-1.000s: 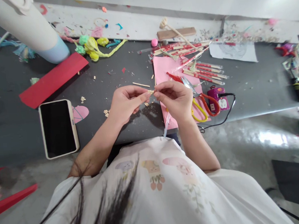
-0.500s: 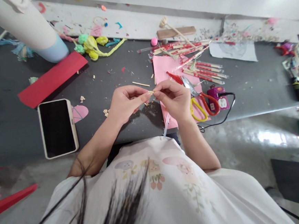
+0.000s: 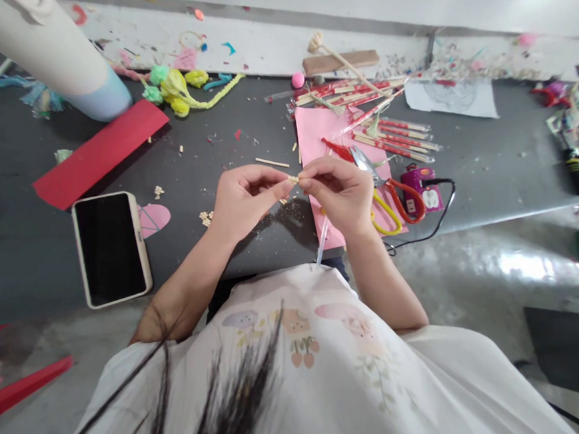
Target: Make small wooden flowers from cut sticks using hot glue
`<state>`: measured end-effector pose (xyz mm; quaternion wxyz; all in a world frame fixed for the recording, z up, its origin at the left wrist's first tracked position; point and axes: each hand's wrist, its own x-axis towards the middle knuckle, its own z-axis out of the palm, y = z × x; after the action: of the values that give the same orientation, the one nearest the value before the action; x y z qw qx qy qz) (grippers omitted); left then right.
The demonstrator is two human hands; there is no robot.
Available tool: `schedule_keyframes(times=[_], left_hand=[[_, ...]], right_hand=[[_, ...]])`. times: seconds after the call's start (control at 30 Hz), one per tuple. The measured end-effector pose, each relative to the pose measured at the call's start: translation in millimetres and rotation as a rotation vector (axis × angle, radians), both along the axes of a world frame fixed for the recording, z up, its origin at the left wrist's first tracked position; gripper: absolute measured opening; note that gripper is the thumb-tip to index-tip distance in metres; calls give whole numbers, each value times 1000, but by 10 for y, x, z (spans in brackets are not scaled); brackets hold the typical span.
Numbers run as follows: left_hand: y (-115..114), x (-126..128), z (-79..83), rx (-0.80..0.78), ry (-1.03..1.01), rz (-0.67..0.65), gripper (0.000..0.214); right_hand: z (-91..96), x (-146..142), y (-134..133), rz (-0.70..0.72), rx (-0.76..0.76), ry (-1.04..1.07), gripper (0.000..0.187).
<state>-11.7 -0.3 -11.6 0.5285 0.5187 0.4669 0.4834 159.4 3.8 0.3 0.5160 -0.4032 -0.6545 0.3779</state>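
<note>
Between my fingertips is a small pale wooden piece point(image 3: 293, 180), pinched from both sides just above the dark table. My left hand point(image 3: 248, 197) grips its left end with thumb and forefinger. On the other end, my right hand point(image 3: 340, 189) closes in the same pinch; the piece's exact shape is mostly covered. A thin wooden stick point(image 3: 272, 163) lies just beyond the fingers. Scissors point(image 3: 388, 202) with one yellow and one orange handle lie by my right hand, on a pink sheet point(image 3: 317, 128). Small clusters of pale wooden bits point(image 3: 206, 218) sit left of my left wrist.
At left are a phone point(image 3: 110, 251), a red paper strip point(image 3: 101, 155) and a tall white-and-blue bottle point(image 3: 82, 66). Wrapped bundles of sticks point(image 3: 393, 138) lie behind the pink sheet. A purple box point(image 3: 422, 190) with a black cable stands near the front edge at right.
My right hand has shifted very slightly to the right. Both hands still pinch the same small wooden piece, and the objects on the table stay put.
</note>
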Motion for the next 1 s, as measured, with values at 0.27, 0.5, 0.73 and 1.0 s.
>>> schedule_keyframes(times=[0.27,0.5,0.73,1.0], left_hand=[[-25,12,44,385,139,142,23],[-21,9,13,561,193,162,22],[-79,-1,71,437,330,166,28],[-81,4,60,514,355,170,20]], right_hand=[[21,-7,-42,-33,28,12,7],[53,-8,-66,-11,56,-8,8],[107,-10,-88,-69,58,-135,2],[134,-6,-94,-71,41,-180,5]])
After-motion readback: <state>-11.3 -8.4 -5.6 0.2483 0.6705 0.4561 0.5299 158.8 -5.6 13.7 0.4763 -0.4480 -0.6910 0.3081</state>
